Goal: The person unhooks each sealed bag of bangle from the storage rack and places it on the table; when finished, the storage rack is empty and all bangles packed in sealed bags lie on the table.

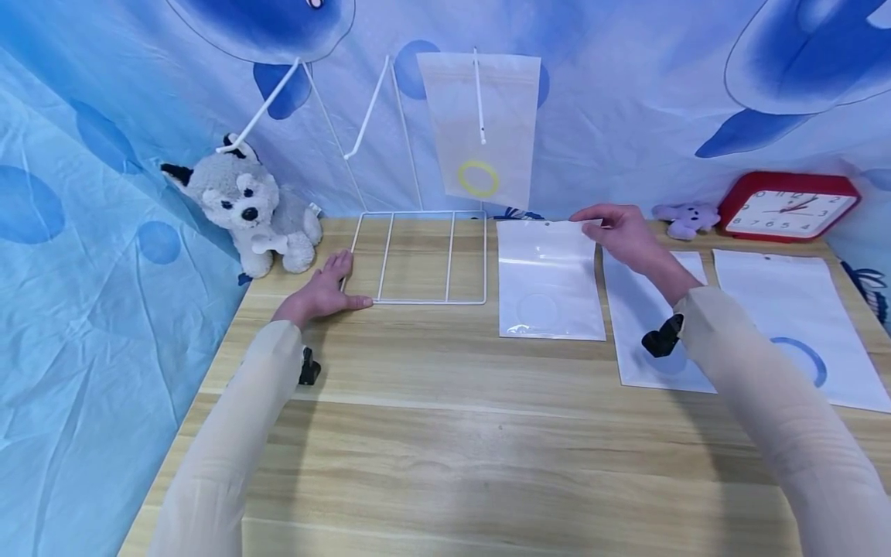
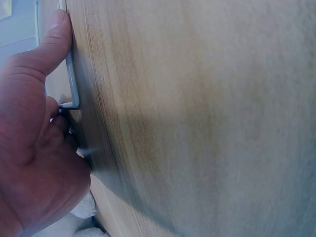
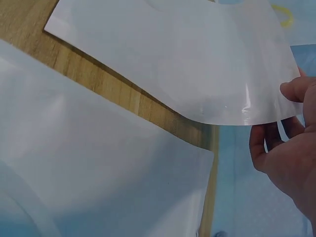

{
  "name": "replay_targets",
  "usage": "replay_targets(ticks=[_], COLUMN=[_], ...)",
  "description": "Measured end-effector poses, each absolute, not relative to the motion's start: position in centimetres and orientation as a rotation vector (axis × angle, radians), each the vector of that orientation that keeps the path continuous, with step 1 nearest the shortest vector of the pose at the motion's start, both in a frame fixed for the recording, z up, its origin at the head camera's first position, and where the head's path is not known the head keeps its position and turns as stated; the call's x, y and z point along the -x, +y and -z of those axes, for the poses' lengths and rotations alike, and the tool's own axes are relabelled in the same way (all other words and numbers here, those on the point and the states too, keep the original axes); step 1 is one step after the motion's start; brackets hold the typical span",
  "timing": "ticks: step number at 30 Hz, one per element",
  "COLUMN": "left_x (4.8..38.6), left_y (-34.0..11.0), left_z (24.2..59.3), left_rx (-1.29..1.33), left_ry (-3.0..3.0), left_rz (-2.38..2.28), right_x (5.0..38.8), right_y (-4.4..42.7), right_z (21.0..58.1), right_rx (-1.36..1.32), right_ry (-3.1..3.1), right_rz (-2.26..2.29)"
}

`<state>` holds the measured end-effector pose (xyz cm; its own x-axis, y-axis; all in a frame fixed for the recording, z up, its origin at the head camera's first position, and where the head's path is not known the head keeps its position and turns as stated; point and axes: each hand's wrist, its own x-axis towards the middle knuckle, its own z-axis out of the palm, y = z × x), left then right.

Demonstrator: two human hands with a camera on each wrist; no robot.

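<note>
My left hand (image 1: 323, 288) holds the front left corner of a white wire display rack (image 1: 426, 302). Its thumb (image 2: 53, 42) lies along the front bar; the other fingers are bent by the corner and partly hidden. With thumb and fingers, my right hand (image 1: 623, 236) pinches the top right corner of a white pouch (image 1: 550, 271) just right of the rack. In the right wrist view that corner of the pouch (image 3: 212, 74) is lifted and curved. A pouch with a yellow ring (image 1: 483, 100) hangs from the rack's right hook (image 1: 479, 100).
Two larger white pouches with blue rings, one nearer (image 1: 626, 309) and one farther right (image 1: 780, 294), lie under and beside my right forearm. A plush dog (image 1: 247, 205) sits at the left, with a purple plush toy (image 1: 687, 219) and red clock (image 1: 786, 205) at the back right.
</note>
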<state>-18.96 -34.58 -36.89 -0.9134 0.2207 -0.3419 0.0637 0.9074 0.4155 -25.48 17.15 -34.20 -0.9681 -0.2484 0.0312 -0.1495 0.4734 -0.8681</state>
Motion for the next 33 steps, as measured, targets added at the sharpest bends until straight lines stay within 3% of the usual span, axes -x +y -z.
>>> replay_targets(ticks=[15,33], left_x=[18.9,18.8], left_y=[-34.8,-34.2], left_z=[36.9,36.7], left_rx=[-0.197,-0.159], left_ry=[2.674,2.678], left_rz=[-0.58,-0.561], right_x=[27.8,31.2], right_y=[15.5,14.8], right_z=[35.7,36.1], right_rx=[0.794,0.66], right_ry=[2.96,3.031], right_rz=[1.098,0.618])
